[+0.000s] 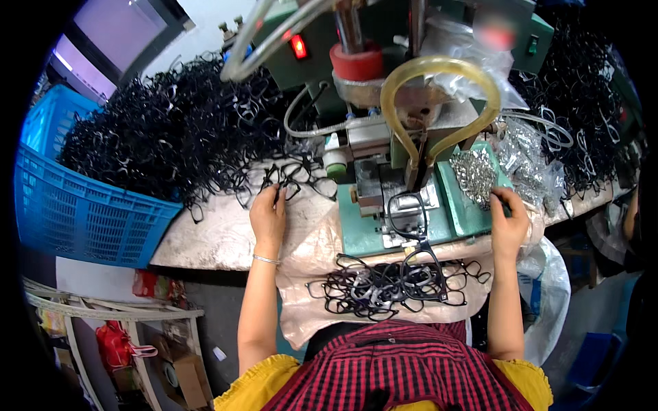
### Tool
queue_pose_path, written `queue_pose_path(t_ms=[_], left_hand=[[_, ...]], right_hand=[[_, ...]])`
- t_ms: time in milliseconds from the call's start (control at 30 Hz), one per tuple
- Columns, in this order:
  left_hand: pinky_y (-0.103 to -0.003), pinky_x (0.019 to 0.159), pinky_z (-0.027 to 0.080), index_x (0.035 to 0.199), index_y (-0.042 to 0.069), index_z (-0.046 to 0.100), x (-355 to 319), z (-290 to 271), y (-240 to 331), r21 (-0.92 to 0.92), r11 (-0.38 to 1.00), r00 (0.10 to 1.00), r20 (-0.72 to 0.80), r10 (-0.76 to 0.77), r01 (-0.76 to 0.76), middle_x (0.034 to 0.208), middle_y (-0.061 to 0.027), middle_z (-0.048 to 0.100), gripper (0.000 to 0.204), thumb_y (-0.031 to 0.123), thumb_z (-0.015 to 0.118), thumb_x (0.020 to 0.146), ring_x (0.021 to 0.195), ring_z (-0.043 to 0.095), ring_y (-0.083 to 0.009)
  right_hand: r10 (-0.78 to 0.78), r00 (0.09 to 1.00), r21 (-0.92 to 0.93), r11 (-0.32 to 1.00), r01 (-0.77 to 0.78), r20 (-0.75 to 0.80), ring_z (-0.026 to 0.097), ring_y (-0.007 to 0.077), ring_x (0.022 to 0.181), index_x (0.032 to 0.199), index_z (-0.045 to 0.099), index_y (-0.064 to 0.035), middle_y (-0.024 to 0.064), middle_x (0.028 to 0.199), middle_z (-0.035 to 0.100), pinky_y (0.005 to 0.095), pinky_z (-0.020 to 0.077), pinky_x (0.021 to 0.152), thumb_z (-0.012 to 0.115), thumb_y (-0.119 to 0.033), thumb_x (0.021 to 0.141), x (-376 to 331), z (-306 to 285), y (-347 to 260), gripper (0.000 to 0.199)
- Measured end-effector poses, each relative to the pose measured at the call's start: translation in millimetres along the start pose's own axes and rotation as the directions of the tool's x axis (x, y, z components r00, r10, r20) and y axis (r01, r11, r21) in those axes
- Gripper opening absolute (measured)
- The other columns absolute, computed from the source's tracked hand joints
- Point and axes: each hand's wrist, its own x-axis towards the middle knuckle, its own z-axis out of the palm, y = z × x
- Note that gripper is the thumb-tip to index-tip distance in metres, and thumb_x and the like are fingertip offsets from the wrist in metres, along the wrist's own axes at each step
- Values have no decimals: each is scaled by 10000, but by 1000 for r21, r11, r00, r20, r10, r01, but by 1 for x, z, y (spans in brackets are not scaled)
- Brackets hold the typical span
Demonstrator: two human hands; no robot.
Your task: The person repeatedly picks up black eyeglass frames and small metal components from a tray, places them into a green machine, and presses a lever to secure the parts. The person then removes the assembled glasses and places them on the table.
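Observation:
My left hand (268,218) is closed on a black eyeglass frame (293,192) at the near edge of the heap on the bench. Over at the right, my right hand (510,220) has its fingers bent together beside small shiny metal parts (475,177) in a green tray (452,205); whatever it pinches is too small to make out. Between my hands, another eyeglass frame (426,226) sits upright at the green machine's metal fixture (404,218), its lower part overlapping the pile. More black frames (367,284) lie on the pale cloth (300,301) over my lap.
A large heap of black frames (171,120) fills the left of the bench, beside a blue crate (89,212). The machine's press head (356,63) and a yellowish tube loop (495,96) hang above the fixture. Plastic bags (531,164) and more frames (582,130) lie right.

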Motion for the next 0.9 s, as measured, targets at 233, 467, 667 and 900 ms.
queue_pose_path(t_ms=[233,467,667,900], left_hand=[[-243,607,439,885,-5,687,45,-43,95,-459,880,992,96,-83,118,708,-73,639,77,71,700,885,614,530,-108],[-247,577,447,742,-20,627,2,-27,115,-617,743,958,66,-279,259,683,-64,672,222,106,706,907,613,566,-84],[-243,608,484,715,49,523,56,-98,219,-620,571,841,-352,411,-539,725,-103,727,302,199,678,926,634,693,-191],[-246,505,451,686,50,578,63,-101,232,-473,626,762,-172,625,-620,772,-88,717,291,202,785,823,546,589,-157]], right_hand=[[-123,948,275,961,40,293,653,205,913,929,717,-5,94,951,700,313,488,857,698,-22,801,4,-2,-94,130],[0,981,504,858,-100,195,589,95,829,1155,546,31,45,864,638,235,467,794,707,-13,797,1,66,-112,396],[-48,956,625,765,-151,290,597,100,900,1278,467,57,49,891,651,245,441,899,694,22,797,5,57,-130,533],[8,905,619,726,-298,426,612,155,1011,1353,432,34,93,986,655,292,441,954,677,23,789,-6,31,-156,615]])
